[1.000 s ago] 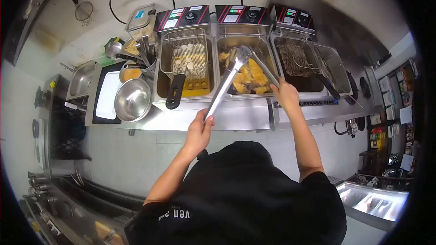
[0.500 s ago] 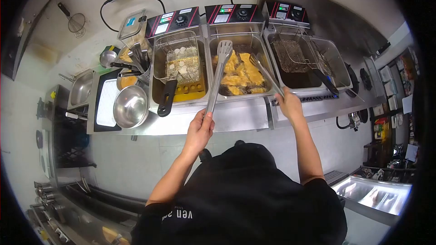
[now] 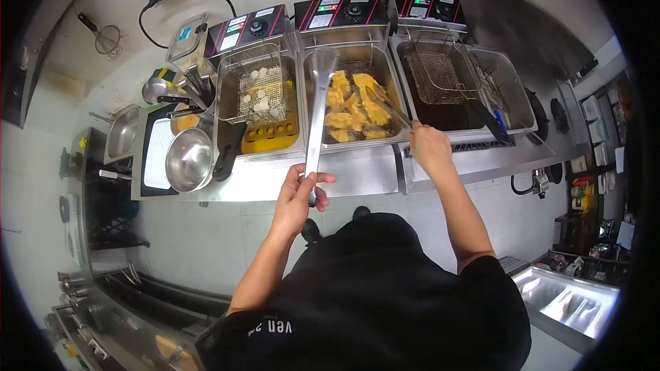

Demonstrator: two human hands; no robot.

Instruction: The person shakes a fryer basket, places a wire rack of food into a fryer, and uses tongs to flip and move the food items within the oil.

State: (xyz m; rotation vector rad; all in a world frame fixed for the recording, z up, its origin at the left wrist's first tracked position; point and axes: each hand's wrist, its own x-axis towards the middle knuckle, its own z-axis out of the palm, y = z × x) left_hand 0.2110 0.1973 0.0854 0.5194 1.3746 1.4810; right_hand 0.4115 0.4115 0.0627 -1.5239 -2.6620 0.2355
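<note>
1. Two hands are nearest. The left hand [image 3: 295,196] has the turner [image 3: 316,120] by its handle, rather loosely: thumb pressed against it, some fingers partly spread. The right hand [image 3: 430,148] is closed around the handle of a second tool [image 3: 393,111].

2. Both tools look like metal, so I judge them stiff and quite light. The handle end, where the hands are, seems the right place to hold, because the part over the oil may be hot.

3. Next comes the front rim of the middle vat [image 3: 357,143]. The yellow pieces [image 3: 339,120] lie inside this vat, in dark oil, several close together.

4. The pieces are probably light but slippery. Their crust may be fragile, and the long piece on the right could bend or break if it is taken by one end. Support from below, near its middle, seems safer than a hard pinch.

5. The second tool's tip appears to touch this right piece; its exact shape I cannot tell.

6. Farther, the turner's blurred head is over the vat's left back part. Its height above the oil is not clear.
</note>
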